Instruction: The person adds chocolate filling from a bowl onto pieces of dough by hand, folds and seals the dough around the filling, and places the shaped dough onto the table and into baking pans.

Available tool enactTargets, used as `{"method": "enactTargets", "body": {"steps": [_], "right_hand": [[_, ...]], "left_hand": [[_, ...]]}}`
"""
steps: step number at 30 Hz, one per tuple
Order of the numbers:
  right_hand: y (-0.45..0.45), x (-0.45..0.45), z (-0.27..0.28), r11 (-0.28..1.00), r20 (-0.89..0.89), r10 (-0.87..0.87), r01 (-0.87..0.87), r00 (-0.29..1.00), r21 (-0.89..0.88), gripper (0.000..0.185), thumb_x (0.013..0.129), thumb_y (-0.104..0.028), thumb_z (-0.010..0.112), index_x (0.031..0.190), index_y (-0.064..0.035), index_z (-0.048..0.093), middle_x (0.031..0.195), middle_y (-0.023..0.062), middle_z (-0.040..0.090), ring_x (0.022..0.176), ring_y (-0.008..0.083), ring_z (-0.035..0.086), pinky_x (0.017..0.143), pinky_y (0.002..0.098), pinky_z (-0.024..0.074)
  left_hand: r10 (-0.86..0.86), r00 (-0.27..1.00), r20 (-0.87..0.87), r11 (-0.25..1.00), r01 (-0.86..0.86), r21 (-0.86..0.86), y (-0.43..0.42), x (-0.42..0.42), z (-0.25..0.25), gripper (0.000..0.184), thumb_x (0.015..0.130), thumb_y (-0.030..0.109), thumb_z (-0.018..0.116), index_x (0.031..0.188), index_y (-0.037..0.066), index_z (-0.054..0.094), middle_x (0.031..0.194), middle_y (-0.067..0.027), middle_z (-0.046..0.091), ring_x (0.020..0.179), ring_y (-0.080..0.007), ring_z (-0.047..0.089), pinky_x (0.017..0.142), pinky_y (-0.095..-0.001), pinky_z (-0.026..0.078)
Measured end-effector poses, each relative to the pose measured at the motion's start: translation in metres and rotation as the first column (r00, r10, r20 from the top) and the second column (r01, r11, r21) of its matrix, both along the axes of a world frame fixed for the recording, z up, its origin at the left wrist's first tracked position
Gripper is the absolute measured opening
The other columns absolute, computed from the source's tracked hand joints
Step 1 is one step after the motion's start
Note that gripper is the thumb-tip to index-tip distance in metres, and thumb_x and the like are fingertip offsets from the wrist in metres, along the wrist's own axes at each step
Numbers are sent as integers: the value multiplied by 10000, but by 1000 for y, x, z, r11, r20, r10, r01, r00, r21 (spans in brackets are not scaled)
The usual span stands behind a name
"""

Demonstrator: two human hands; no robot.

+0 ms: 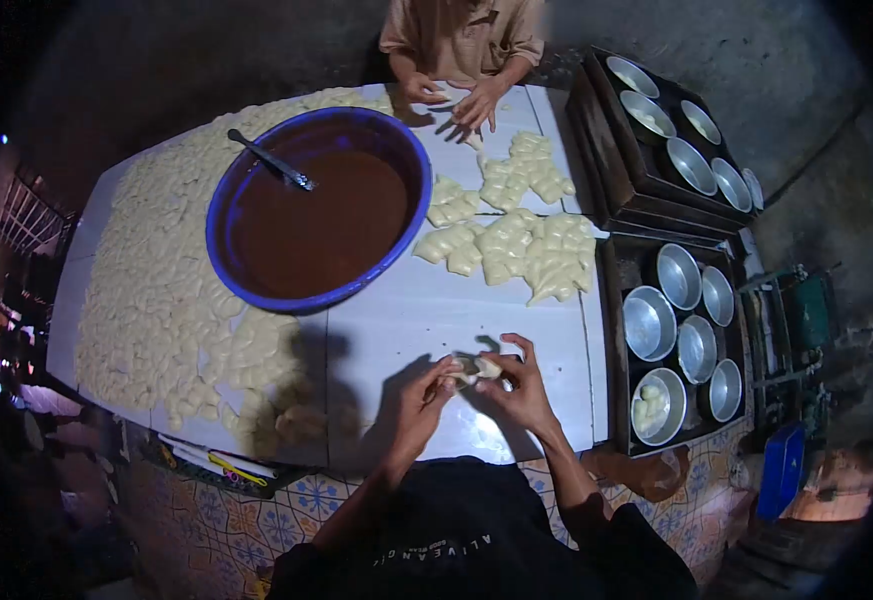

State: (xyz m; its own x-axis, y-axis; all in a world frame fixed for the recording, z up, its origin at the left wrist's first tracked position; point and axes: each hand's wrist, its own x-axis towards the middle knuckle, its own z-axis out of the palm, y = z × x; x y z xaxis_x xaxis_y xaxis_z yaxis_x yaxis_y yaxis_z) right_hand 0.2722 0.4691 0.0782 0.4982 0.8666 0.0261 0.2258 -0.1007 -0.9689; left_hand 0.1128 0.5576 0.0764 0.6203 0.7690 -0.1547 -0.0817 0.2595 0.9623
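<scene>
Between my two hands, over the white tiled table point(396, 345), is a small piece of pale dough point(475, 370) with a dark patch at its middle. My left hand point(424, 398) pinches its left end between thumb and fingers. On the right end, my right hand point(518, 388) pinches with thumb and fingertips, another finger lifted away. Beyond my hands lie pale dough pieces point(506, 250) pressed together in clumps. A blue basin point(218, 262) of brown filling point(321, 225) stands to the left, with a metal-tipped spoon point(271, 160) resting across its rim.
Many dough pieces point(156, 270) cover the table's left side. At right, a dark tray point(621, 340) holds round metal tins point(648, 323), one with dough balls point(648, 408) inside. Behind it, stacked trays point(606, 150) carry more tins. Across the table, a co-worker's hands point(476, 103) handle dough.
</scene>
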Motion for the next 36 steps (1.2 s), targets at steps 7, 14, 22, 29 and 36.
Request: {"method": "enactTargets", "body": {"steps": [7, 14, 22, 29, 36], "right_hand": [[38, -42, 21, 985, 17, 108, -109, 994, 130, 231, 915, -107, 569, 1108, -36, 674, 1173, 99, 446, 922, 173, 524, 797, 284, 443], [57, -51, 24, 879, 52, 364, -361, 930, 311, 532, 896, -513, 546, 1076, -25, 658, 1313, 170, 452, 1183, 311, 438, 1017, 441, 321], [67, -22, -7, 835, -498, 551, -457, 670, 308, 1314, 549, -736, 732, 1502, -92, 97, 1505, 78, 195, 1268, 209, 345, 976, 356, 399], [77, -29, 3, 904, -542, 419, -280, 728, 323, 1126, 732, -583, 709, 1515, -124, 41, 1528, 130, 129, 1273, 234, 335, 935, 362, 427], [79, -32, -21, 927, -521, 342, -190, 782, 324, 747, 923, -298, 599, 1503, -126, 162, 1452, 123, 350, 1174, 184, 468, 863, 287, 482]], "left_hand": [[253, 963, 90, 967, -255, 2, -1, -9, 12, 166, 851, 58, 690, 992, -29, 688, 899, -47, 677, 828, -88, 606, 756, -224, 484], [276, 783, 557, 736, 200, -646, 5, -21, 8, 209, 922, 144, 554, 1102, 52, 605, 1043, -60, 631, 968, -161, 602, 873, -310, 481], [-308, 670, 675, 860, 499, -104, 126, -3, 59, 954, 826, 738, 441, 1294, -93, 425, 1127, -220, 603, 1070, -316, 583, 965, -439, 430], [-215, 570, -793, 873, 476, 106, 284, 11, 46, 729, 966, 597, 205, 1061, -11, 596, 1014, -231, 622, 961, -373, 611, 863, -456, 457], [356, 788, -502, 682, 149, 717, 196, 5, 67, 698, 978, 533, 229, 1004, -17, 658, 775, -212, 651, 787, -439, 600, 764, -511, 451]]}}
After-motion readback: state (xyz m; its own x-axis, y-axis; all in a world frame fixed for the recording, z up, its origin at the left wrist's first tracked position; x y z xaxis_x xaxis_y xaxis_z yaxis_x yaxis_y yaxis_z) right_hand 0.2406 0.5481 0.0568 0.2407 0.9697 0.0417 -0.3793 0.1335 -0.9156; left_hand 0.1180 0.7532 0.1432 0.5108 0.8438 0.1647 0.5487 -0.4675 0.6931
